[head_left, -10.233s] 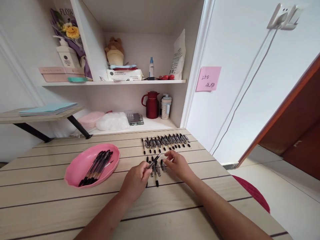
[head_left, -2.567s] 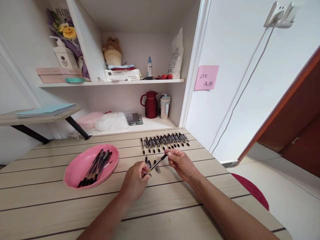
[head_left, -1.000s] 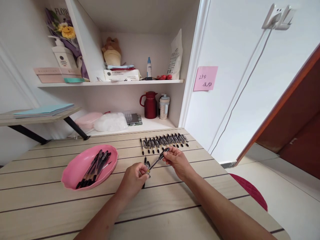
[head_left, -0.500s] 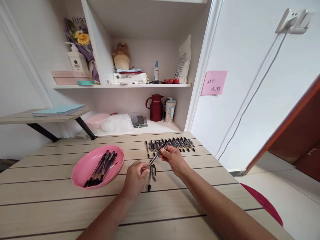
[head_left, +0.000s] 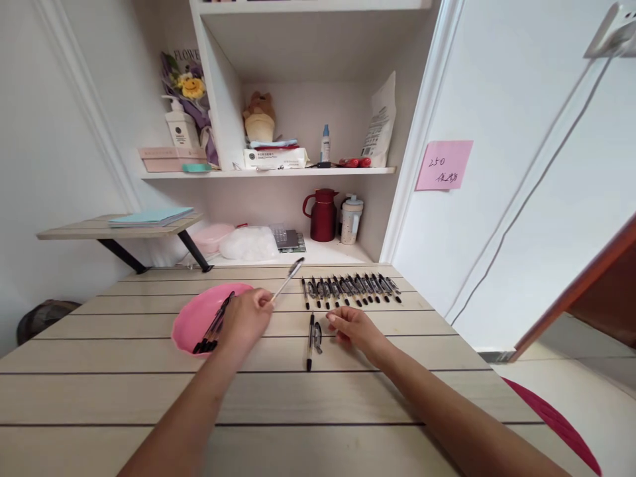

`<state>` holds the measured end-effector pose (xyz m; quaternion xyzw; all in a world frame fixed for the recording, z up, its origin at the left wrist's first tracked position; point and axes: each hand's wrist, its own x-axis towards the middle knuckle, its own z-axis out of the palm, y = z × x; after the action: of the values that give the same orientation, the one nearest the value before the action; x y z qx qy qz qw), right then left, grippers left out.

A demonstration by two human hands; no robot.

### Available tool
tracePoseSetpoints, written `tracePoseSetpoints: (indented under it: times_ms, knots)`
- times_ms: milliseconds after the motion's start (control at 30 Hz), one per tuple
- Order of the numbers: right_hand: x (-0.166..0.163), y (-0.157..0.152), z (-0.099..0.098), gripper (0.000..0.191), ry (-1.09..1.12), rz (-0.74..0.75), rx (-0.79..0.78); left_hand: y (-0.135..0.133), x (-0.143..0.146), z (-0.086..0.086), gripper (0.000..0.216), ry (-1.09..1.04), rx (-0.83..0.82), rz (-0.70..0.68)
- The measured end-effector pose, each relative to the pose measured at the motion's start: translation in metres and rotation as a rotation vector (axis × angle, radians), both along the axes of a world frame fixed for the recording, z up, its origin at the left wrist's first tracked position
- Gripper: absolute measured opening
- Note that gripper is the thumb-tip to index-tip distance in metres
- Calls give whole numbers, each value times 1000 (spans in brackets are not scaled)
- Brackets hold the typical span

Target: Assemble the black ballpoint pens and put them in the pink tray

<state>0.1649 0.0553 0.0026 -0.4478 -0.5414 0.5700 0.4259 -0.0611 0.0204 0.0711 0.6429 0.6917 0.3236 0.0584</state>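
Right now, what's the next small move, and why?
Probably lower the pen in the left hand into the pink bowl: its cap appears fitted, the hand is at the bowl's right side, and other pens lie inside.

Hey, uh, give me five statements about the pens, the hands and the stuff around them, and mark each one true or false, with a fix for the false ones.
1. The left hand holds a pen. True.
2. Several dark pens lie in the pink bowl. True.
3. The right hand is inside that bowl. False: it is over the table, beside what looks like a loose cap.
4. The red jug stands left of the pale mug. True.
5. The pink note is blank. False: it bears handwriting.
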Motion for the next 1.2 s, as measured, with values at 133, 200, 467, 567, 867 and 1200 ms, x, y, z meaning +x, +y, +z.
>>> tracePoseSetpoints:
  times_ms: [133, 200, 467, 567, 867, 1200]
  knots:
    - [4, 2, -15, 26, -39, -61, 4, -5, -55, 10, 17, 204, -241, 165]
    - [5, 4, -20, 25, -20, -52, 26, -10, -74, 5, 16, 253, -318, 200]
    - [6, 6, -31, 20, -2, -10, 134, -19, -89, -6, 12, 365, -391, 308]
    - [5, 4, -32, 19, -4, -7, 145, -16, -85, -3, 20, 406, -371, 312]
    - [2, 3, -34, 21, -35, -20, 157, 6, -83, -6, 20, 424, -443, 187]
    - [2, 8, -41, 23, -100, -55, 161, 7, -85, -19, 67, 369, -495, 174]
